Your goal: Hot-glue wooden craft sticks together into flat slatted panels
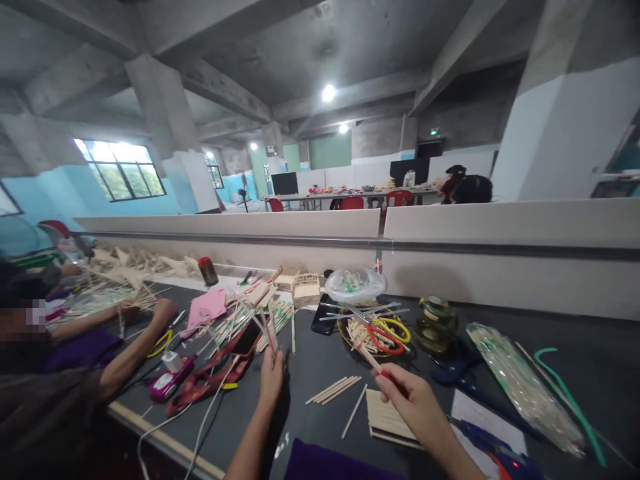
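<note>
My left hand is closed round a small bundle of thin wooden sticks that stand up from the fingers. My right hand is closed on a red-handled tool whose pale tip points up and left. It hovers over a flat panel of glued sticks on the dark table. Several loose sticks lie between my hands.
A shallow dish of stick pieces with red and yellow scissors, a clear bag, a glass jar, a phone and a long bag of sticks lie beyond. A co-worker's arm rests at left. A white partition backs the table.
</note>
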A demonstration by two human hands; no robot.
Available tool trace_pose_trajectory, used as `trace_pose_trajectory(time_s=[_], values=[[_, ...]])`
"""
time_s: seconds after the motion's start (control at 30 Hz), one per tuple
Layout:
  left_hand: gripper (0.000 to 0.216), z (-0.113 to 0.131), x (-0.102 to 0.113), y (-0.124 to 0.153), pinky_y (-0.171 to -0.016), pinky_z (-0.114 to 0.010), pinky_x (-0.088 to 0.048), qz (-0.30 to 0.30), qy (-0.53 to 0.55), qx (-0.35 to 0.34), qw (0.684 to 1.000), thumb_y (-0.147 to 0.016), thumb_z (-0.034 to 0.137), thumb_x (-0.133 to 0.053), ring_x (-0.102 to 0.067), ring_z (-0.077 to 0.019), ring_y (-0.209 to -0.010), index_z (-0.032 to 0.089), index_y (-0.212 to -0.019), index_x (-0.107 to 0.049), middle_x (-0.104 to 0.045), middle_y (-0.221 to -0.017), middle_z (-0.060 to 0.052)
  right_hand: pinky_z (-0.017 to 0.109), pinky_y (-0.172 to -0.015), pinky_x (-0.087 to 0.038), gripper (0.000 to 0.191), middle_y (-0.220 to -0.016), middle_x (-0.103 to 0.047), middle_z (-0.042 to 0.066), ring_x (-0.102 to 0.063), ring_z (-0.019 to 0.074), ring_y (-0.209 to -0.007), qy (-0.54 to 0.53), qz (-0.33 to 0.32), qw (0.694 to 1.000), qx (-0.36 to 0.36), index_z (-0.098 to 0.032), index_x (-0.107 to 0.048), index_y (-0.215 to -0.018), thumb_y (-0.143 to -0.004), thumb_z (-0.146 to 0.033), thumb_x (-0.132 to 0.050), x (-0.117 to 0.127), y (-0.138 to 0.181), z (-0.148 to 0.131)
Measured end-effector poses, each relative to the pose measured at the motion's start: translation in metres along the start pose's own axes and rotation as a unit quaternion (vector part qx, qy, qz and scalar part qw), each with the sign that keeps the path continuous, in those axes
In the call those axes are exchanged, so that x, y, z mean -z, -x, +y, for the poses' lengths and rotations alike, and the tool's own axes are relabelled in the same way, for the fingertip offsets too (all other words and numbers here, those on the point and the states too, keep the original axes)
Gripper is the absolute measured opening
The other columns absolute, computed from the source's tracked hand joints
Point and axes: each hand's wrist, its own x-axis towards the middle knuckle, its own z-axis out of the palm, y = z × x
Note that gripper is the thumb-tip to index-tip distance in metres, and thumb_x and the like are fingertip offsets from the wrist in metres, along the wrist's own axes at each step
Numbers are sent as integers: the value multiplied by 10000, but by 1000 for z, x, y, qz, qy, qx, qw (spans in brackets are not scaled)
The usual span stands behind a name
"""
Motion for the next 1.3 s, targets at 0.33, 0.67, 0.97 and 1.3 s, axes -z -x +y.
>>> trace_pose_trajectory(time_s=[0.33,0.67,0.97,1.3], values=[[216,27,5,-21,-774,-302,-425,-84,-438,5,895,-946,259,-355,-618,-223,-956,171,-1040,-528,-627,-1054,-120,213,-567,-404,451,-587,-572,-24,-547,138,-578,8,11,999,-36,-201,-694,-935,-843,-587,-479,-10,18,24],[390,34,-24,-8,-846,-406,-409,-8,-541,-68,839,-885,438,-483,-464,-325,-1134,129,-1114,-547,-526,-1144,-166,211,-536,-403,477,-551,-581,-25,-553,146,-548,34,33,998,-46,-227,-706,-884,-809,-637,-474,-11,21,24],[220,25,-10,-34,-821,-334,-399,-25,-549,-75,832,-904,233,-442,-513,-254,-1015,130,-1021,-596,-571,-1043,-131,205,-559,-440,532,-573,-616,-13,-586,152,-573,33,41,998,-43,-222,-717,-887,-797,-682,-465,-19,21,23],[309,20,1,-50,-844,-314,-405,-64,-527,-74,844,-953,288,-367,-518,-237,-1034,145,-1015,-633,-589,-1090,-131,221,-595,-484,505,-636,-657,3,-619,176,-622,1,48,998,-35,-245,-734,-907,-784,-669,-489,-35,22,17]])
